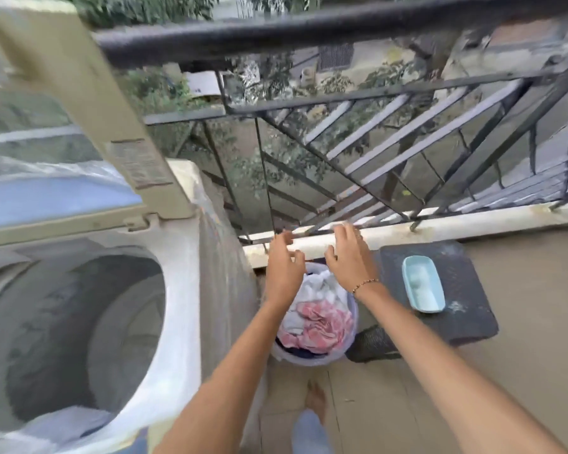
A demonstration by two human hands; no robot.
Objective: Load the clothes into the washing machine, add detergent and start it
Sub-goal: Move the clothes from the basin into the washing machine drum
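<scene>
Both forearms are bare to the lower edge of the view, with no sleeve visible on either, and the left hand (pixel 284 267) carries no ring, watch or band that can be made out. The right hand (pixel 350 257) is set off at the wrist by a thin beaded bracelet (pixel 365 284) of small dark and pale beads, the only ornament visible; a faint glint at one finger may be a ring, but blur prevents certainty. Below the arms appear one bare foot (pixel 316 398) and a light blue trouser leg (pixel 309 432), its fabric blurred.
</scene>
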